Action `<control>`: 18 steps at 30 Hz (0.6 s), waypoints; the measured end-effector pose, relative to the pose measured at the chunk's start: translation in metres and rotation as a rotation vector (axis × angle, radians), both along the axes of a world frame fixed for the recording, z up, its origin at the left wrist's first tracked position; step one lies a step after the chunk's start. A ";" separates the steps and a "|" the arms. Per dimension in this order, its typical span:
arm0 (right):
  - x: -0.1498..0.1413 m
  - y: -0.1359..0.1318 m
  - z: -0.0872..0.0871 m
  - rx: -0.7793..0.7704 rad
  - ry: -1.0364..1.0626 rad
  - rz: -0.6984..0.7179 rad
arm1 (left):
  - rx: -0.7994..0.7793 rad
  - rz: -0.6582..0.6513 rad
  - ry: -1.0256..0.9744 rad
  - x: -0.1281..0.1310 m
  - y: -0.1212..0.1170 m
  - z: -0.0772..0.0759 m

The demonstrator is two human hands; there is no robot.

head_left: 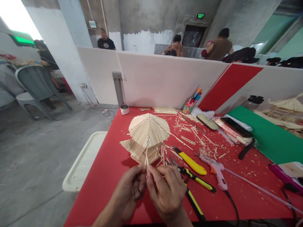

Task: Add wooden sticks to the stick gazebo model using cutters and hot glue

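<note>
Both hands meet at the near side of a small model building [142, 151] made of thin wooden sticks, topped by a many-sided roof [149, 128]. My left hand [132, 189] is closed, its thumb and finger pinching the near end of slim wooden sticks [147, 157]. Beside it, my right hand [167, 186] pinches the same sticks between thumb and forefinger. The sticks point away from me toward the roof's edge. Whether they touch the model cannot be made out. Close to my right hand lie pliers [196, 179] with yellow and black handles and a yellow utility knife [193, 163].
A pink glue gun [216, 171] with a cord lies on the red table [104, 189]. Loose sticks [188, 140] and scraps litter its right half. A pen holder [188, 108], a tin [124, 109] and a phone [236, 126] stand or lie farther back. A white partition [165, 82] closes the far side.
</note>
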State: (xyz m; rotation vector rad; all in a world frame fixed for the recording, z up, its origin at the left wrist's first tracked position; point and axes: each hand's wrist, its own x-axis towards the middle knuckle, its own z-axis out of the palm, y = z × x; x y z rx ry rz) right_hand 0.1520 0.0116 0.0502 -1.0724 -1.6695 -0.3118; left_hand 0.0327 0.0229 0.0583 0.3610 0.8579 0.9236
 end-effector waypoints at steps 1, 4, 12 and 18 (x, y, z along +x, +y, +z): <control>0.000 0.000 -0.001 -0.001 0.000 -0.003 | -0.021 -0.023 -0.056 0.000 0.002 -0.002; -0.001 0.000 -0.002 -0.004 -0.014 -0.019 | -0.081 -0.086 -0.195 0.001 0.008 -0.006; 0.000 0.000 -0.002 -0.035 -0.045 -0.010 | -0.113 -0.153 -0.315 -0.002 0.018 -0.017; 0.000 0.001 0.000 -0.033 -0.049 0.008 | -0.098 -0.184 -0.385 -0.005 0.023 -0.020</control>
